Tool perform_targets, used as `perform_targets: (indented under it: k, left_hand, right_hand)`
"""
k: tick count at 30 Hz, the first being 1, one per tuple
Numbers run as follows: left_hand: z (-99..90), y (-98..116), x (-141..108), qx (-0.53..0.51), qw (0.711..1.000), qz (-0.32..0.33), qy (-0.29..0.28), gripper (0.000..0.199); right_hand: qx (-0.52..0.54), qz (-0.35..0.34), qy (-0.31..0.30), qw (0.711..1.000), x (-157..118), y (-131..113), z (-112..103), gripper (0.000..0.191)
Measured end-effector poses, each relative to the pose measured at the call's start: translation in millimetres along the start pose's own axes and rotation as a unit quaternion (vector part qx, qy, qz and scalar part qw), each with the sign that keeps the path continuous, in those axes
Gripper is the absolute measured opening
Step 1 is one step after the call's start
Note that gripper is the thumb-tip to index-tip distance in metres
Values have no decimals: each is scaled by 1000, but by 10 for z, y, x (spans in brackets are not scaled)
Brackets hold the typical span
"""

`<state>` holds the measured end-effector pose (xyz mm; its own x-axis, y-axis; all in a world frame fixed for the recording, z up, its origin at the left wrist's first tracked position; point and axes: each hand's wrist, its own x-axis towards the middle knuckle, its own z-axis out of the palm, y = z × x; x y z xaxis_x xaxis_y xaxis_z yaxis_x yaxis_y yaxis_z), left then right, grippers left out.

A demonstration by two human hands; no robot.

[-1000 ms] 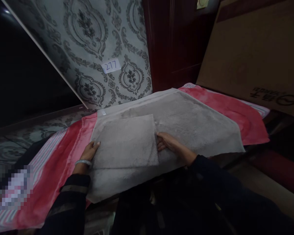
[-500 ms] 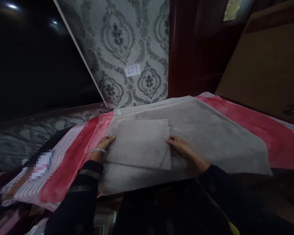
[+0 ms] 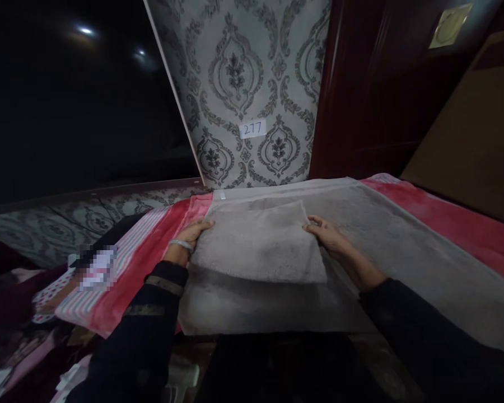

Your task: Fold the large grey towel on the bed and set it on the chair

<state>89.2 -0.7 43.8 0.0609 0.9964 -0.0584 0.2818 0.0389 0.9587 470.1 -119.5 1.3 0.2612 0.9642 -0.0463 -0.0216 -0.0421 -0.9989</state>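
Observation:
A folded grey towel [image 3: 258, 243] is stretched between my hands, its front edge raised a little over a larger grey cloth [image 3: 361, 224]. My left hand [image 3: 195, 235], with a pale bracelet at the wrist, pinches the towel's left edge. On the opposite side my right hand [image 3: 325, 235] grips the right edge near its upper corner, thumb and fingers closed on it. Beneath the grey cloth lies a red and pink cloth with striped parts [image 3: 121, 280], showing at both sides.
A dark screen [image 3: 84, 112] stands at the left against patterned wallpaper bearing a paper label "277" [image 3: 252, 129]. Dark red wood panelling [image 3: 361, 89] and a brown cardboard box [image 3: 474, 129] are at the right. Crumpled clothes [image 3: 29, 358] lie at the lower left.
The towel's front edge has lifted and its lower right corner now flares outward. Both hands still hold its sides, slightly higher. The view has shifted, so the scene sits farther right.

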Motion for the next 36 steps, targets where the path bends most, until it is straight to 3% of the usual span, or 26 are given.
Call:
perform_targets:
  k: [2, 4, 8, 10, 12, 14, 17, 19, 22, 24, 28, 32, 36]
  left_hand:
    - [30, 46, -37, -50, 998, -11, -35, 38]
    - [99, -47, -120, -70, 996, -21, -55, 43]
    - [207, -465, -298, 47, 998, -27, -13, 42]
    - [183, -568, -297, 103, 994, -25, 18, 43]
    - [172, -498, -212, 126, 991, -19, 44, 52]
    - [277, -278, -82, 178, 982, 25, 63, 60]
    - [739, 103, 68, 327, 930, 169, 25, 58]
    - [1156, 217, 90, 404, 884, 235, -22, 60]
    - [1658, 88, 45, 513, 822, 239, -60, 61]
    - [1819, -95, 6, 550, 798, 240, -65, 62]
    - [1834, -297, -18, 562, 789, 243, -59, 64]
    - [1749, -258, 28, 558, 794, 232, -59, 64]
    - [1632, -208, 112, 562, 809, 169, -26, 69]
  right_hand:
    - [4, -16, -2, 1000, 47, -74, -88, 47]
    - [-7, -9, 5, 1000, 42, -11, -165, 45]
    - [-37, 69, 40, 996, -62, 359, -306, 39]
    - [-78, 92, 49, 992, -72, 465, -377, 45]
    - [-177, 54, 81, 979, 0, 425, -403, 51]
    - [-298, -42, 117, 946, 150, 268, -320, 54]
    - [-423, -178, 92, 884, 398, 30, 42, 55]
    - [-489, -211, 72, 843, 487, 6, 348, 57]
    - [-591, -195, 57, 781, 476, 201, 670, 58]
    - [-636, -171, 35, 752, 433, 378, 740, 58]
    - [-665, -155, 21, 730, 416, 549, 702, 58]
    - [-668, -158, 22, 727, 450, 550, 685, 59]
    - [-664, -161, 27, 729, 453, 558, 708, 59]
